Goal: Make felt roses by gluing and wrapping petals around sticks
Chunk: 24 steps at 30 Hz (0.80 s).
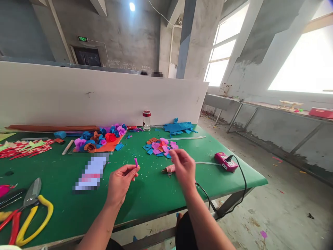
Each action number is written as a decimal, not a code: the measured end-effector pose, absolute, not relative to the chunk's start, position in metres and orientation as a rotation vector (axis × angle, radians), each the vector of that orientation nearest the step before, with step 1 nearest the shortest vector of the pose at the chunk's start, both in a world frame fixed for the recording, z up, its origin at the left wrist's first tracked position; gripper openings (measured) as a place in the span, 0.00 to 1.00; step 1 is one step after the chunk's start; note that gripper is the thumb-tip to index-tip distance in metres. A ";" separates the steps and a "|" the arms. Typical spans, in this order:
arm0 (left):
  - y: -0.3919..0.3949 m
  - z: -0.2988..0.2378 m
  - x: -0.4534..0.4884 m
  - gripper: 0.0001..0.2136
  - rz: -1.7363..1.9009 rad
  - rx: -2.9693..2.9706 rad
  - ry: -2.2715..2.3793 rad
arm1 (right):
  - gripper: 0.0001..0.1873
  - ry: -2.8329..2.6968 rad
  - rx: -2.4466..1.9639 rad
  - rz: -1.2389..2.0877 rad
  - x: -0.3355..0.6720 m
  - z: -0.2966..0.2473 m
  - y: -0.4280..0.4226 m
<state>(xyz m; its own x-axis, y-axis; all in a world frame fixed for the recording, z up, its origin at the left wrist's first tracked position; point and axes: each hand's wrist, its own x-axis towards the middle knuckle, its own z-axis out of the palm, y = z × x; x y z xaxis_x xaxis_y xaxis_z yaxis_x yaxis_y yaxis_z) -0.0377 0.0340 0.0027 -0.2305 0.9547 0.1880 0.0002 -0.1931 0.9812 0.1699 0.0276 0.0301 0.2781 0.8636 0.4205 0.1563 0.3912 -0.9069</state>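
My left hand (123, 180) pinches a small rolled strip of purple paper (136, 162), which stands upright above the thumb and fingertip. My right hand (184, 168) is raised over the table with its fingers bent together; whatever they hold, if anything, is hidden. Just behind its fingertips lies a loose pile of paper petals (156, 147) in purple, blue and orange-red. A glue gun (170, 169) rests beneath my right hand, its nozzle pointing left and its body partly covered by the hand. A clear glue stick (208, 163) runs from behind the hand toward the right.
On the green table (148, 201) are finished paper flowers (100, 139), blue crepe paper (180, 127), a lidded glass jar (146, 121), yellow-and-red-handled scissors (32, 208) and a blurred phone-like rectangle (91, 172). A pink power strip (225, 162) with a black cord sits at the right edge. A white board (104, 97) stands behind.
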 end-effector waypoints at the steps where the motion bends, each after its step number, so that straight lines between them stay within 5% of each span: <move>1: 0.035 0.002 -0.039 0.13 1.530 1.184 1.243 | 0.19 -1.169 -1.073 0.541 0.186 0.034 0.035; 9: 0.033 0.000 -0.043 0.16 1.412 1.083 1.134 | 0.07 -1.920 -1.616 0.340 0.254 0.032 0.158; 12: 0.033 -0.002 -0.043 0.16 1.367 1.103 1.146 | 0.11 -2.119 -1.623 0.309 0.234 0.023 0.190; 16: 0.033 -0.006 -0.044 0.17 1.325 1.124 1.166 | 0.16 -2.317 -1.608 0.277 0.201 0.015 0.208; 24: 0.029 -0.004 -0.048 0.13 1.412 1.289 0.995 | 0.06 -2.165 -1.584 0.327 0.201 0.037 0.194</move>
